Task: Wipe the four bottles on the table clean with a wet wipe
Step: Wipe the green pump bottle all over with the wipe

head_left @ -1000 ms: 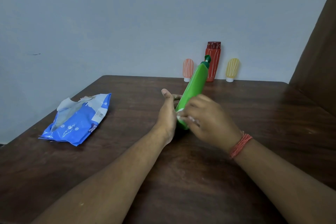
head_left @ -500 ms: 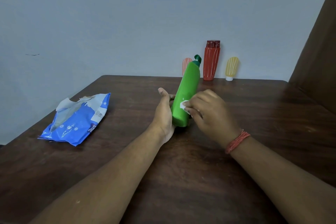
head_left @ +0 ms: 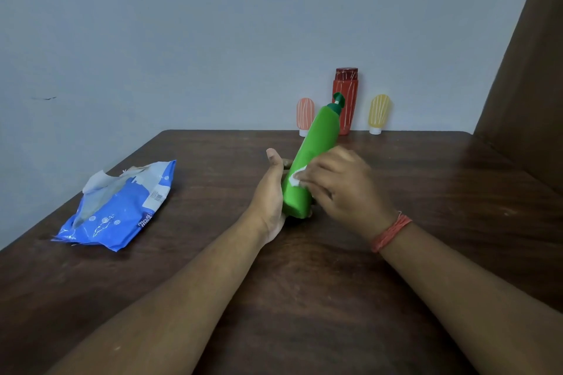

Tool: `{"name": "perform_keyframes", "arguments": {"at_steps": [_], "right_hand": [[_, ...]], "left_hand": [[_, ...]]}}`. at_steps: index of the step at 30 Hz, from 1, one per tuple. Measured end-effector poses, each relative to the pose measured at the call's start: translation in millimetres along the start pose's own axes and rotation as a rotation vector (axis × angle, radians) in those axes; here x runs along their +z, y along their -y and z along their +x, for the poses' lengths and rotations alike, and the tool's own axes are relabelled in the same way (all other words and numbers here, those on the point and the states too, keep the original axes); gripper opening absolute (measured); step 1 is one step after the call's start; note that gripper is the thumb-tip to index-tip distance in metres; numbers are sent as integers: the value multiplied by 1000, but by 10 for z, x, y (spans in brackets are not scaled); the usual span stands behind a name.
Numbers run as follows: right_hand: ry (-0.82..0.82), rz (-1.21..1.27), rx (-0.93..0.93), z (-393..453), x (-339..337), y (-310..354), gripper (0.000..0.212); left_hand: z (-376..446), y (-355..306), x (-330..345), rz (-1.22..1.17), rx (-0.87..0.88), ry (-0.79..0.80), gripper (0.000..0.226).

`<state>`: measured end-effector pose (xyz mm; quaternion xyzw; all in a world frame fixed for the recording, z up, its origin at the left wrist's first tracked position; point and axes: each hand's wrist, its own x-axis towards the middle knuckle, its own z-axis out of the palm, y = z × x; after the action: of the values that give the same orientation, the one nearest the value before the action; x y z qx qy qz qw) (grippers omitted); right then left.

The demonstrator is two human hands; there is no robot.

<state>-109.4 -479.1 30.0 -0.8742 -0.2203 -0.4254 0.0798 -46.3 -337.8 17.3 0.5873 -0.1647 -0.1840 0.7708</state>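
Fingers (head_left: 307, 175) of right hand (head_left: 341, 186) pinching wet wipe (head_left: 297, 177), slid back down green bottle (head_left: 310, 161); left hand (head_left: 271, 189) gripping its base mid-counter (head_left: 304, 283). Three bottles at far edge untouched.

Four bottles (head_left: 313, 161) – one wipes pack (head_left: 118, 207).

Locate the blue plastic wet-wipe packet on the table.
In the head view the blue plastic wet-wipe packet lies on the dark wooden table's left side, apart from the left hand.
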Motion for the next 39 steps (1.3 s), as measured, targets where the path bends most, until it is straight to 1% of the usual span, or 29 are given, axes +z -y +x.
{"name": "perform_keyframes", "arguments": {"at_steps": [2, 3, 4, 8, 11, 15, 18, 21, 23, 24, 27, 29, 32, 34, 37, 39], "right_hand": [[-74, -42, 129, 38, -2, -71, 14], [-91, -25, 170, 44, -3, -78, 15], [-81, 7, 163, 37, 1, -56, 15], [90, 141, -56, 10, 5, 137, 15], [100, 200, -50, 43, 11, 129, 15], [94, 277, -60, 23, 7, 129, 14], [48, 255, -24, 22, 3, 116, 15], [-59, 192, 102, 63, 39, 55, 13], [-120, 177, 181, 75, 28, 19, 12], [-123, 190, 188, 68, 9, 21, 13], [-40, 281, 94, 25, -48, 87, 17], [-8, 309, 53, 18, -52, 88, 18], [-41, 300, 120, 20, -25, 18, 13], [-66, 281, 134, 6, 3, 14, 10], [-98, 201, 48, -1, 35, 73, 8], [-87, 119, -44, 18, 49, 126, 8]], "left_hand": [[-2, -4, 10, -7, -12, 10, 77], [2, -4, 8, -14, -16, 13, 77], [16, 1, -7, -29, -17, 7, 77], [60, 16, -105, -180, -27, -49, 74], [52, 0, -139, -265, -43, -74, 79], [29, -25, -156, -371, -61, -81, 95], [20, -34, -151, -420, -61, -23, 95], [-1, -47, -112, -484, -86, 65, 84], [-23, -41, -94, -463, -90, 92, 77], [-35, -36, -94, -449, -88, 95, 74], [-58, -43, -112, -460, -87, 83, 66], [-42, -45, -134, -483, -86, 60, 64], [-40, -56, -107, -491, -94, 22, 68], [-44, -63, -80, -498, -106, -18, 71], [-32, -75, -67, -556, -98, -83, 73], [-26, -78, -55, -584, -89, -110, 66]]}}
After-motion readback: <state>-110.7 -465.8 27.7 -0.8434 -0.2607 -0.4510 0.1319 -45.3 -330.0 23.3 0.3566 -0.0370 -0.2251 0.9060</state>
